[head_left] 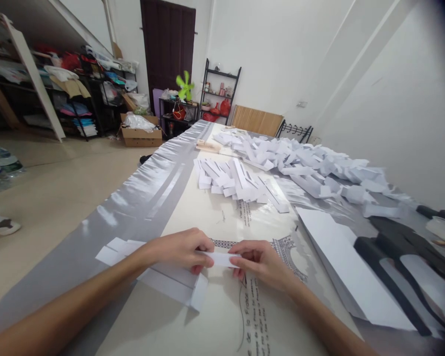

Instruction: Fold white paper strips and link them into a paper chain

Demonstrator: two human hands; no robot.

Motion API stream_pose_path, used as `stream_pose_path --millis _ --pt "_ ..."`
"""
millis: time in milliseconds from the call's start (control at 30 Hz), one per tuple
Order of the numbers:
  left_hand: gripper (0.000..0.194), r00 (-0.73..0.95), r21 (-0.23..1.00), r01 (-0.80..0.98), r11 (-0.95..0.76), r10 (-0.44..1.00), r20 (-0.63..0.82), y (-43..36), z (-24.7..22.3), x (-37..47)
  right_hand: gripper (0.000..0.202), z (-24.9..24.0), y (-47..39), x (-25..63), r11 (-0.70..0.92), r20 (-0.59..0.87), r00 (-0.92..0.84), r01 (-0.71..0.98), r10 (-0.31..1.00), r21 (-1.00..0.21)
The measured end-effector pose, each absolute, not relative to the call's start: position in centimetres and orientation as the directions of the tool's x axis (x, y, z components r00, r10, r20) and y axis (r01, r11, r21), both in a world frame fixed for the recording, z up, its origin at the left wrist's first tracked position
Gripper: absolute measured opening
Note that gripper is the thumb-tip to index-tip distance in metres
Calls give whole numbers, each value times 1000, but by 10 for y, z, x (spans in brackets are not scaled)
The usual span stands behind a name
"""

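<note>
A narrow white paper strip is stretched between my two hands above the printed cream tabletop cover. My left hand pinches its left end between thumb and fingers. At its other end my right hand grips the strip with thumb and fingertips. Folded white paper pieces lie beneath and beside my left hand and forearm, partly covered by them. Whether the strip in my hands is folded I cannot tell.
Beyond my hands is a pile of folded papers, with a larger heap of white paper at the back right. White sheets and black-handled scissors lie on the right. A person's shoe shows on the floor at left.
</note>
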State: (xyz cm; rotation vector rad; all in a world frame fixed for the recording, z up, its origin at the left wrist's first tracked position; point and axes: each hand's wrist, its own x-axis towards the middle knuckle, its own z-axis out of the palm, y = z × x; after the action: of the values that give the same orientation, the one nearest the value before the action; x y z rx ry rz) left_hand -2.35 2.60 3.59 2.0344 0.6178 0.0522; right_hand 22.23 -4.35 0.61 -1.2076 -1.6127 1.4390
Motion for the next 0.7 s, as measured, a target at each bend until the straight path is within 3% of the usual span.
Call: stream_pose_path --millis 200,367,533,700 --pt "18 850 795 415 -443 500 -165 23 35 -22 30 3 -44 221 -12 -81 -339 200 937 -980" --pt "17 854 792 440 -423 468 -225 22 36 -19 31 -4 -48 215 59 -41 -401 232 915 -971" --pt "22 870 673 424 -606 479 -117 17 38 -19 22 -6 -51 213 106 -22 -354 339 935 -935" --pt "20 890 595 394 -700 454 -54 14 36 -17 27 -6 -52 214 256 113 -358 384 927 -887"
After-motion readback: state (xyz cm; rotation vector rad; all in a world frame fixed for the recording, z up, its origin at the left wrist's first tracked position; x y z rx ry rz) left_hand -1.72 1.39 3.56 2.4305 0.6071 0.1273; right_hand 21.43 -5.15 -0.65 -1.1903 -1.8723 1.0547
